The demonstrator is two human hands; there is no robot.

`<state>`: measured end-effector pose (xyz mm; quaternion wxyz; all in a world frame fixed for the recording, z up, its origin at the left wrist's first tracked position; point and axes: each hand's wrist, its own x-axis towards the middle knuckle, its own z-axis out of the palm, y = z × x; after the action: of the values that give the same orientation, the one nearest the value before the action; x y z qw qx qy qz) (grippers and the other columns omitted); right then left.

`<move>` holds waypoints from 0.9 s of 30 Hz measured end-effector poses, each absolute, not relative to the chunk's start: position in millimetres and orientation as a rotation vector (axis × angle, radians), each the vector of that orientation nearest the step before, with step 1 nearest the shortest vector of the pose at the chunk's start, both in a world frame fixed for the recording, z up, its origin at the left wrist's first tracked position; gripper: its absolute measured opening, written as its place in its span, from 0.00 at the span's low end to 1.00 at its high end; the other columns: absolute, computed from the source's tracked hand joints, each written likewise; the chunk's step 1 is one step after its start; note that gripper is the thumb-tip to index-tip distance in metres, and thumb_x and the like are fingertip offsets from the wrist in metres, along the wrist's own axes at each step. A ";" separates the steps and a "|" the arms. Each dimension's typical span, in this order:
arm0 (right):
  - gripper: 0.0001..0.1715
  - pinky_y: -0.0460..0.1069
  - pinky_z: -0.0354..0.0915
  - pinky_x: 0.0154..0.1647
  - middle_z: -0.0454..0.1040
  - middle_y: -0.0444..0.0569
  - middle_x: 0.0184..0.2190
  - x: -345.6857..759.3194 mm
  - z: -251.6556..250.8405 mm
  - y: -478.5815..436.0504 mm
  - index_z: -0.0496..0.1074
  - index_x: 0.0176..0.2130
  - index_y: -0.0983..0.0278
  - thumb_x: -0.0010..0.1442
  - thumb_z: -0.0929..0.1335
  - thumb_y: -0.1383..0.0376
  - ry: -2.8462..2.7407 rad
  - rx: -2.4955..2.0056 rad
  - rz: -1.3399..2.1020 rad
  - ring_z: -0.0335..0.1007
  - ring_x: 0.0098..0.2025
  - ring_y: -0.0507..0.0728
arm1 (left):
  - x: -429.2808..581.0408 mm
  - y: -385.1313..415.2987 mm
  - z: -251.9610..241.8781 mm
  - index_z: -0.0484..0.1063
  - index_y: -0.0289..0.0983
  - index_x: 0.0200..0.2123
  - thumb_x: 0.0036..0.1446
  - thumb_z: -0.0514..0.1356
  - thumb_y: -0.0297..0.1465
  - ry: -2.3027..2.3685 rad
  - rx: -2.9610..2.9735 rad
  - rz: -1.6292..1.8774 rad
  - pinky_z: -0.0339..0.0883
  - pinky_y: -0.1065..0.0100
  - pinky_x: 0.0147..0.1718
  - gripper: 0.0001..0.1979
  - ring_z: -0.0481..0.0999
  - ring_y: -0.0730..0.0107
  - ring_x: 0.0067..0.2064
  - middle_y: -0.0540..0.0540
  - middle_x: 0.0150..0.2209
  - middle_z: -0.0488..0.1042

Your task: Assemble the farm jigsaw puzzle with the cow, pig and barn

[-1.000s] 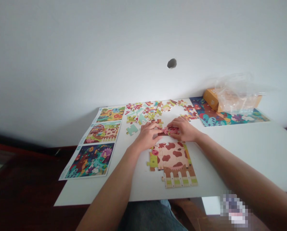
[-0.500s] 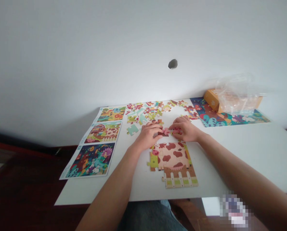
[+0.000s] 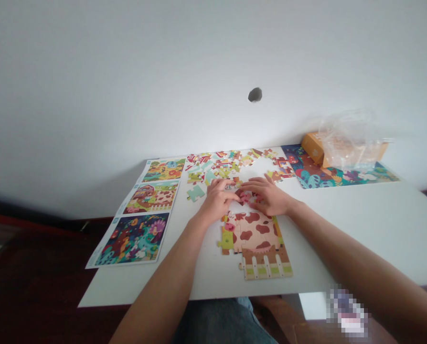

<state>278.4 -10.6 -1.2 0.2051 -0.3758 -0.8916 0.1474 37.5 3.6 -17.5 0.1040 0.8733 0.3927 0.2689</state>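
Pink and brown jigsaw pieces (image 3: 244,198) lie between my two hands, just beyond the partly joined cow puzzle (image 3: 258,231). My left hand (image 3: 218,199) pinches the left side of these pieces, its thumb and fingertips at their edge. From the right, my right hand (image 3: 269,196) curls over them with its fingers closed on the pink part, hiding some of it. The cow puzzle lies flat, with a white fence section (image 3: 267,265) joined at its near side. A light green loose piece (image 3: 196,193) is left of my left hand.
Several loose jigsaw pieces (image 3: 220,163) are scattered at the back of the white table (image 3: 349,224). A sheet with three pictures (image 3: 151,198) lies at the left. At the right, an orange box (image 3: 313,147) and clear plastic packaging (image 3: 355,148) rest on a dark, finished-looking puzzle (image 3: 321,179).
My right hand has shifted left over the pink pieces, and the hands are closer together. My left thumb has come up to the pieces' edge. The view has shifted slightly.
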 end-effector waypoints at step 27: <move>0.17 0.56 0.60 0.49 0.74 0.54 0.41 317.6 1.1 -4.2 0.80 0.43 0.61 0.57 0.72 0.55 -2.482 -1.260 0.274 0.68 0.44 0.62 | 37.9 2.7 -20.9 0.79 0.48 0.48 0.61 0.59 0.26 1.006 2.605 0.669 0.56 0.46 0.58 0.16 0.62 0.52 0.61 0.51 0.55 0.76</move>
<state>317.6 -4.2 1.1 0.1714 -0.4439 -0.8742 0.0967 37.9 2.7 -20.9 0.1344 0.8989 0.3473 0.2308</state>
